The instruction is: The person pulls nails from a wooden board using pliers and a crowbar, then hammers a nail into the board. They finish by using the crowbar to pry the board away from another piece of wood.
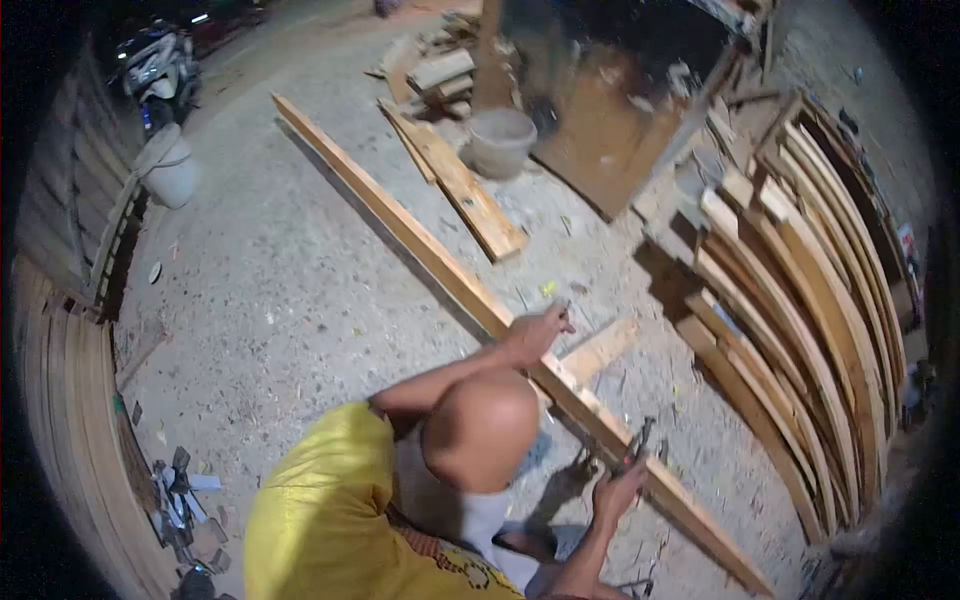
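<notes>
A long squared timber beam (pixel 400 225) runs diagonally over the ground in front of my bent knee. My left hand (pixel 537 336) is at the beam's middle, its fingers curled together beyond the far edge; what they pinch, if anything, is too small to make out. Further down the beam, my right hand (pixel 619 490) grips a hammer (pixel 642 436), whose dark metal head stands over the timber. Most of its handle is hidden by the fingers. A short flat board (pixel 602 348) meets the beam's far side just past my left hand.
Curved stacked planks (pixel 800 330) lie at right, with more planks (pixel 75 430) at left. A loose board (pixel 465 195), a bucket (pixel 502 142) and a large panel (pixel 600 130) stand or lie ahead. Metal tools (pixel 180 510) are at lower left, a white bucket (pixel 168 168) at upper left.
</notes>
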Tool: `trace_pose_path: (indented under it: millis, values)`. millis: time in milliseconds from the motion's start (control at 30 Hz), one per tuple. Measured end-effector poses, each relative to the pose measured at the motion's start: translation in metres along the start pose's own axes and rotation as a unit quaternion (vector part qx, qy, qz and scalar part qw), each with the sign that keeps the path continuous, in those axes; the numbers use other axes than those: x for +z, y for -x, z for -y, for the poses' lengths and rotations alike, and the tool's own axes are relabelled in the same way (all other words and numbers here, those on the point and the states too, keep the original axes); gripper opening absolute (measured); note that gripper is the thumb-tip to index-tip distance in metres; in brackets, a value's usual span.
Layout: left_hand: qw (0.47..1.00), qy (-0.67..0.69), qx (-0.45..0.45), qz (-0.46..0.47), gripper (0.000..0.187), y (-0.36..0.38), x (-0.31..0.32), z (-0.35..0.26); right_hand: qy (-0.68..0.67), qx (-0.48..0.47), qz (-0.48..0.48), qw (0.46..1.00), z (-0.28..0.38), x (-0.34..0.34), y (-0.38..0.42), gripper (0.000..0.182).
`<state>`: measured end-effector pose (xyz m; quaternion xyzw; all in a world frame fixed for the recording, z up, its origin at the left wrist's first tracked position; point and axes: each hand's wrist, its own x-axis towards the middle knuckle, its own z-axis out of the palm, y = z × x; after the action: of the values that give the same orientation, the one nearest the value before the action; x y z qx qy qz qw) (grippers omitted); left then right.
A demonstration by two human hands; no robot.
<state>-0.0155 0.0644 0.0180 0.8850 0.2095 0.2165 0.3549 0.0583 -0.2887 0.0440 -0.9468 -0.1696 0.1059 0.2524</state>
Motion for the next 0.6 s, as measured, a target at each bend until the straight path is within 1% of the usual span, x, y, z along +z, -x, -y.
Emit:
trace_pose_path:
  millis: [33,67,100,133,167,200,233,267,333,367,433,467,500,533,567,600]
  values:
    - [0.998,-0.028,0.033,0.053,0.031,-0.004,0.014,0.014,-0.03,-0.008,-0.008,0.999,-0.015,0.009,-0.005,0.085]
    - [0.993,-0.011,0.005,0.114,0.049,-0.015,0.028,0.034,-0.019,-0.009,-0.005,1.0,-0.006,0.005,-0.008,0.086]
    - [0.986,-0.089,0.135,0.032,0.071,-0.004,0.021,0.037,-0.008,-0.081,-0.028,0.996,-0.014,0.011,-0.015,0.088]
    - [0.982,-0.133,0.12,0.063,0.085,0.003,0.021,0.043,0.032,-0.034,0.014,0.999,-0.032,0.017,-0.021,0.091]
    - [0.984,0.056,0.152,0.077,0.064,-0.005,0.006,0.029,0.044,-0.009,0.05,0.998,-0.03,0.009,-0.02,0.084]
    - [0.972,0.224,-0.004,0.075,0.036,-0.017,0.005,0.026,0.073,-0.006,0.019,0.997,-0.015,0.003,-0.012,0.086]
    - [0.982,0.101,0.157,0.027,0.025,-0.024,-0.001,0.017,0.076,0.018,0.024,0.997,-0.009,-0.001,-0.012,0.085]
    - [0.98,0.112,0.159,0.047,0.025,-0.03,0.003,0.002,0.079,0.018,0.022,0.996,-0.017,0.003,-0.016,0.087]
    - [0.98,0.152,0.072,0.109,0.028,-0.023,0.0,-0.011,0.08,0.024,0.029,0.996,-0.019,0.006,-0.007,0.088]
    - [0.979,0.155,0.069,0.116,0.028,-0.019,0.006,-0.013,0.078,0.027,0.03,0.996,-0.018,0.004,-0.007,0.089]
    - [0.977,0.142,0.023,0.158,0.03,-0.018,0.015,-0.012,0.08,0.026,0.036,0.996,-0.011,-0.001,-0.015,0.089]
    - [0.963,0.206,0.056,0.164,0.031,-0.019,0.017,-0.009,0.074,0.024,0.036,0.996,-0.009,-0.003,-0.014,0.089]
    - [0.962,0.21,0.053,0.165,0.031,-0.018,0.014,-0.01,0.068,0.021,0.035,0.997,-0.009,-0.004,-0.013,0.089]
    - [0.961,0.197,0.046,0.189,0.031,-0.017,0.009,-0.011,0.088,0.0,0.025,0.996,-0.01,-0.002,-0.012,0.091]
    - [0.959,0.183,0.04,0.211,0.031,-0.018,0.005,-0.013,0.091,0.0,0.027,0.995,-0.01,-0.002,-0.011,0.091]
    - [0.964,0.159,0.046,0.206,0.033,-0.019,0.004,-0.013,0.093,0.012,0.034,0.995,-0.007,-0.003,-0.011,0.091]
